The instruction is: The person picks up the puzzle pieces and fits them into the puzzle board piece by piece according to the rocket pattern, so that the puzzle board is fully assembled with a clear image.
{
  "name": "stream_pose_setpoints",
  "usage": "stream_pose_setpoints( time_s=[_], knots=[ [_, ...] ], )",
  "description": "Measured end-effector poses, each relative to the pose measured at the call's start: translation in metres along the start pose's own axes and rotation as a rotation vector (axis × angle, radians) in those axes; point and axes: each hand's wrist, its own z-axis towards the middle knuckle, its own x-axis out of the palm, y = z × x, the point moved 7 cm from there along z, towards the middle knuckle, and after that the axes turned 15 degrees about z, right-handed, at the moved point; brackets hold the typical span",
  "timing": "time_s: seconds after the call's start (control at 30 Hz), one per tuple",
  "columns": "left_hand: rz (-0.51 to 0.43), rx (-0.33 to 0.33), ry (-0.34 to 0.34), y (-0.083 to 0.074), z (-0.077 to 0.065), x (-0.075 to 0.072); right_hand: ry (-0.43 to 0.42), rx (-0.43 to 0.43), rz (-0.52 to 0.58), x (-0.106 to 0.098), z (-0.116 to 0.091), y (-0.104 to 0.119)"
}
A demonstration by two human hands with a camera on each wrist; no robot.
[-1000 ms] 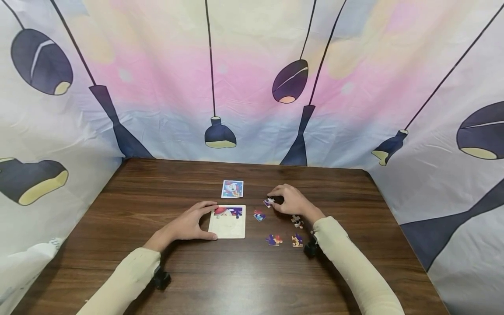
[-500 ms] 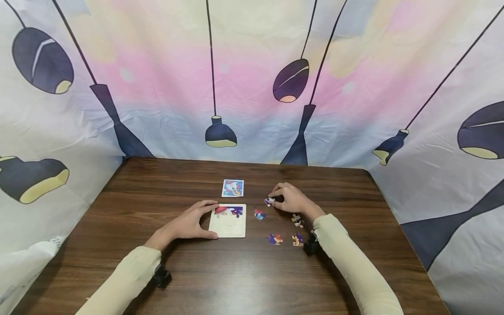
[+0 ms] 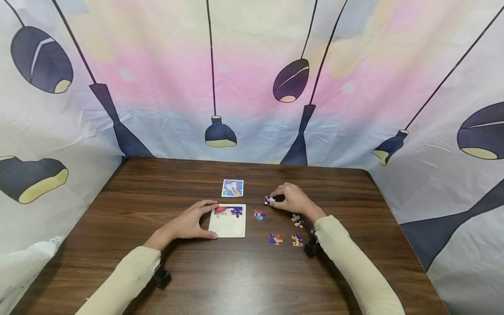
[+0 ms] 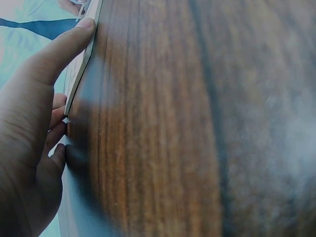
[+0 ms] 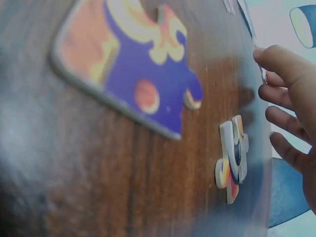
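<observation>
My left hand [image 3: 189,222] rests at the left side of a square puzzle board [image 3: 227,227], thumb at the near corner and fingertips at the far corner. A strip of red, white and purple pieces fills the board's far part; bare cream shows below. In the left wrist view the thumb lies along the board's edge [image 4: 81,64]. My right hand [image 3: 293,200] pinches a purple-and-white puzzle piece [image 3: 268,200] between thumb and fingers, right of the board. From the right wrist that piece appears edge-on, mostly hidden by the fingers.
Loose pieces lie right of the board: a red-and-blue one [image 3: 259,214], a black-and-white one [image 3: 297,220], a purple-and-red one [image 3: 274,239] and a purple-and-yellow one [image 3: 297,239]. A small picture card [image 3: 232,188] lies beyond the board. Hanging cloth [image 3: 177,131] borders the table.
The piece pinched in my right hand has turned, from slanted to nearly square with the board. The right hand has barely shifted; left hand and board stay in place.
</observation>
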Motion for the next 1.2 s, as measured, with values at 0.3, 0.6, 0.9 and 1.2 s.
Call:
stream_pose_setpoints(
  time_s=[0.3,0.6,0.9,1.2],
  knots=[
    [0.000,-0.006,0.005,-0.001,-0.002,-0.001,-0.062,-0.077,-0.027,0.004,0.001,0.028],
    [-0.001,-0.009,0.004,0.000,0.000,0.000,-0.066,-0.139,-0.033,0.018,0.012,0.065],
    [0.004,-0.014,0.013,0.000,0.001,0.000,-0.052,-0.180,-0.038,0.043,0.026,0.095],
    [-0.001,-0.012,0.014,-0.001,0.001,0.001,-0.019,-0.184,-0.059,0.068,0.037,0.115]
  ],
)
